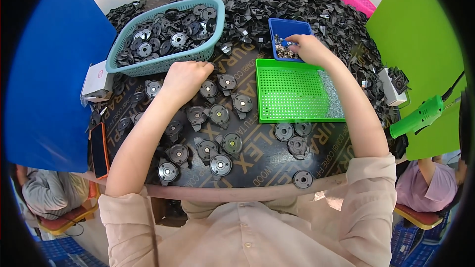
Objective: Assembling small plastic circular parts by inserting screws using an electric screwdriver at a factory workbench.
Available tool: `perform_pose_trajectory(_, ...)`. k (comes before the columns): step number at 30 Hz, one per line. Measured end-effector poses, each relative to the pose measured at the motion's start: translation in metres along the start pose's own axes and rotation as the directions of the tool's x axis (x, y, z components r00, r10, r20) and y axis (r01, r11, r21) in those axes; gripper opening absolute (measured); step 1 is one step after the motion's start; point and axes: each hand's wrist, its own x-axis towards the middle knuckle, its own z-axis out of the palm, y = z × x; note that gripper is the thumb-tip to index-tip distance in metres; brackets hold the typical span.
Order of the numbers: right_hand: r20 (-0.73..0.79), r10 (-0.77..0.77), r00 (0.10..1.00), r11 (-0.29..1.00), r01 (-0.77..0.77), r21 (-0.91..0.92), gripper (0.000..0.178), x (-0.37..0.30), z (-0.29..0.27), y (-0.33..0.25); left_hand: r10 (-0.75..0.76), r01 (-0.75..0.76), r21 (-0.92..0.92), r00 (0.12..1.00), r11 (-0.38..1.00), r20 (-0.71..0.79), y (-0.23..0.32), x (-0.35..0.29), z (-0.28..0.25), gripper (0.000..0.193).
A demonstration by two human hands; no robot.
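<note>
A blue rectangular plastic bin (291, 27) confines small silvery metal parts (283, 52) beneath the half-bent fingers of the right hand (310, 49); the left hand (188, 79) curls inward, either hand's grip indiscernible.

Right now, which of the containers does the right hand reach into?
The small blue bin, just behind the green tray; only this one has the right hand partly inside.

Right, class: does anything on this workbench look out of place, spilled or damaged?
One round part sits apart from the others, close to the table's front edge, where it might be knocked off. Black pieces lie loose across the back, which looks untidy but may be deliberate. No damage stands out.
</note>
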Motion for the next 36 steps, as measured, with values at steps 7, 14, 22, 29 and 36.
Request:
perform_pose_trajectory(7, 0.101, -0.042, 0.994, 0.995, 0.05, -0.085, 0.023, 0.009, 0.009, -0.003, -0.011, 0.018, -0.056, 0.994, 0.998, 0.112, -0.007, 0.0, -0.009, 0.021)
perform_pose_trajectory(14, -0.062, 0.003, 0.998, 0.998, -0.007, -0.064, 0.01, 0.002, 0.0, -0.02, -0.039, 0.041, -0.088, 0.999, 0.995, 0.018, -0.001, -0.014, -0.032, 0.031)
perform_pose_trajectory(22, -0.285, 0.134, 0.949, 0.982, -0.088, 0.168, 0.016, -0.015, -0.02, -0.03, 0.23, -0.279, -0.58, 0.96, 0.765, -0.159, 0.183, -0.058, -0.072, 0.036)
perform_pose_trajectory(29, -0.367, 0.07, 0.928, 0.949, 0.052, 0.312, 0.014, -0.087, -0.049, -0.067, 0.283, -0.356, -0.477, 0.934, 0.803, -0.219, 0.253, -0.065, -0.036, 0.039)
perform_pose_trajectory(36, -0.397, 0.031, 0.917, 0.853, 0.183, 0.489, 0.006, -0.198, -0.043, -0.081, -0.178, 0.422, -0.824, 0.84, -0.379, 0.512, 0.219, -0.057, -0.067, 0.029)
